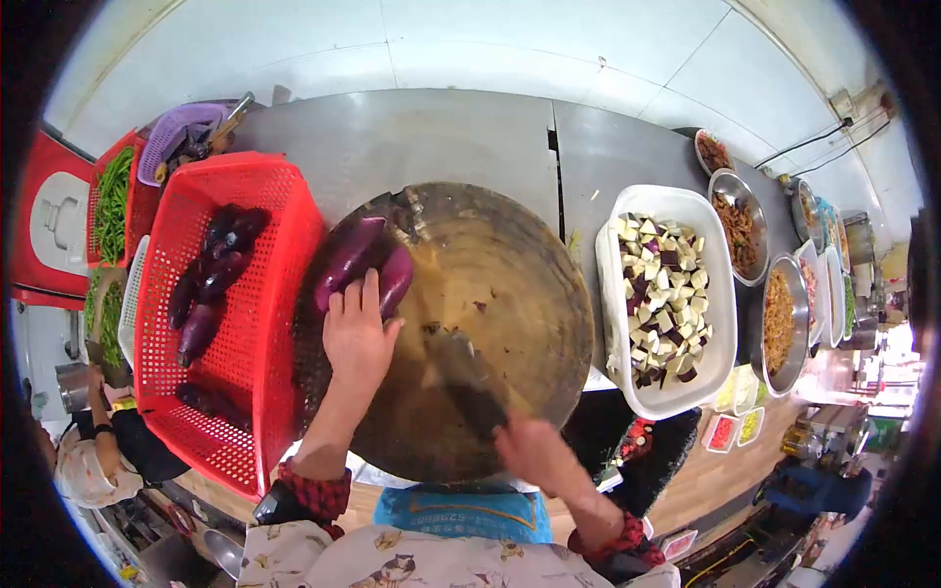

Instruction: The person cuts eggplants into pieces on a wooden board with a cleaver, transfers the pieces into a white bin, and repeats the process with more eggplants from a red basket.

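Two purple eggplants (pixel 351 252) lie on the left part of a round wooden chopping board (pixel 510 294). My left hand (pixel 359 328) rests on their near ends, fingers spread and pointing away from me. Over the near right part of the board, my right hand (pixel 536 453) is closed round the handle of a cleaver (pixel 469 382), which is smeared by motion. The blade points up and left, apart from the eggplants. Small dark scraps lie on the board.
Left of the board, a red basket (pixel 277 225) holds several eggplants. A white tub (pixel 720 294) of diced eggplant stands to the right, beside metal bowls (pixel 806 318) of food. Green beans (pixel 113 206) are at the far left. Another person (pixel 93 465) is at the lower left.
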The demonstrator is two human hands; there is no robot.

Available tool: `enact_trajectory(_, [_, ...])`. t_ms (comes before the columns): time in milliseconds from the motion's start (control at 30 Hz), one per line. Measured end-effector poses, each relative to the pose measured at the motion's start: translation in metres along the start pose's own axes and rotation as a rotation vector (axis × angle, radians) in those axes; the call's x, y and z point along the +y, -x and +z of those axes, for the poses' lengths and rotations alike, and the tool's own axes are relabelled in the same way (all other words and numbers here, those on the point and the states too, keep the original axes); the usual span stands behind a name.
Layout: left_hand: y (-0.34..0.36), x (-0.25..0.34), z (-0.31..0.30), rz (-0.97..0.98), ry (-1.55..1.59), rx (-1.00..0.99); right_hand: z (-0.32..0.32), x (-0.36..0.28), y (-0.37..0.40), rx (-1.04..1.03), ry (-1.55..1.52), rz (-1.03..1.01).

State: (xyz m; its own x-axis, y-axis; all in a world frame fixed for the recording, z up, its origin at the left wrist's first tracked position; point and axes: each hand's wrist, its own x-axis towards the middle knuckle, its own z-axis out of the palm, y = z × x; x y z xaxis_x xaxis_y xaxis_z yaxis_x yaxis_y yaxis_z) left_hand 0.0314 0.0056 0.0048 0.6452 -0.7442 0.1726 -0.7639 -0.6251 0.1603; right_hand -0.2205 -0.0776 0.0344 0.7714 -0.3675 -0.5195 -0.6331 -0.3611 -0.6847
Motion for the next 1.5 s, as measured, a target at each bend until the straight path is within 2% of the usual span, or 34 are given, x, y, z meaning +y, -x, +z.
enact_trajectory(67, [-0.008, -0.002, 0.003, -0.055, 0.048, -0.064, -0.026, 0.002, 0.003, 0.194, 0.042, 0.044])
enact_trajectory(133, [-0.011, 0.001, 0.000, -0.103, 0.092, -0.129, -0.036, 0.002, 0.004, 0.259, 0.106, 0.101])
enact_trajectory(200, [-0.003, 0.008, -0.017, -0.316, 0.572, -0.161, -0.038, 0.001, 0.005, 0.321, 0.162, 0.158])
enact_trajectory(233, [0.004, 0.018, -0.028, -0.393, 0.843, -0.079, -0.038, 0.001, 0.006, 0.371, 0.129, 0.139])
enact_trajectory(267, [0.014, 0.025, -0.027, -0.388, 0.844, -0.090, -0.037, 0.001, 0.007, 0.423, 0.096, 0.119])
enact_trajectory(333, [0.040, 0.037, -0.026, -0.690, 1.507, 0.006, -0.030, -0.005, 0.010, 0.421, 0.064, 0.140])
enact_trajectory(367, [0.053, 0.045, -0.029, -0.839, 1.574, -0.032, -0.024, -0.008, 0.012, 0.418, 0.035, 0.151])
enact_trajectory(400, [0.068, 0.050, -0.032, -0.993, 1.633, -0.074, -0.016, -0.006, 0.014, 0.416, 0.062, 0.169])
enact_trajectory(467, [0.108, 0.017, -0.023, -1.301, 1.664, -0.616, -0.015, -0.014, 0.014, 0.384, 0.122, 0.198])
enact_trajectory(500, [0.116, 0.007, -0.025, -1.304, 1.663, -0.628, -0.013, -0.012, 0.015, 0.384, 0.123, 0.208])
enact_trajectory(567, [0.125, -0.006, -0.034, -0.868, 0.795, -1.071, -0.008, -0.008, 0.015, 0.365, 0.166, 0.191])
enact_trajectory(600, [0.117, -0.004, -0.042, -0.874, 0.793, -1.076, -0.007, -0.010, 0.015, 0.357, 0.165, 0.194])
enact_trajectory(667, [0.085, 0.004, -0.051, 0.128, 0.430, -0.086, -0.010, -0.017, 0.014, 0.358, 0.217, 0.192])
enact_trajectory(733, [0.083, 0.011, -0.030, 0.045, 0.439, -0.160, -0.010, -0.022, 0.021, 0.396, 0.209, 0.149])
enact_trajectory(800, [0.087, 0.009, -0.006, 0.210, 0.309, -0.284, -0.016, -0.031, 0.026, 0.439, 0.203, 0.108])
enact_trajectory(933, [0.094, 0.007, -0.010, 0.266, 0.270, -0.310, -0.014, -0.044, 0.041, 0.330, 0.195, 0.079])
enact_trajectory(1000, [0.093, 0.005, -0.009, 0.255, 0.315, -0.330, -0.010, -0.045, 0.043, 0.244, 0.183, 0.116])
enact_trajectory(1233, [0.086, 0.000, -0.006, 0.221, 0.404, -0.391, 0.002, -0.043, 0.009, 0.179, 0.149, 0.252])
enact_trajectory(1300, [0.082, 0.001, -0.010, 0.204, 0.410, -0.427, 0.011, -0.033, -0.012, 0.219, 0.244, 0.144])
enact_trajectory(1400, [0.068, -0.005, -0.030, 0.186, 0.387, -0.504, -0.006, -0.030, -0.008, 0.248, 0.186, 0.151])
enact_trajectory(1433, [0.059, -0.007, -0.036, 0.185, 0.370, -0.541, -0.008, -0.035, -0.004, 0.332, 0.201, 0.082])
enact_trajectory(1467, [0.051, -0.014, -0.041, 0.173, 0.363, -0.536, -0.011, -0.036, -0.001, 0.325, 0.201, 0.069])
enact_trajectory(1500, [0.041, -0.022, -0.045, 0.210, 0.417, -0.445, -0.014, -0.035, 0.004, 0.387, 0.151, 0.099])
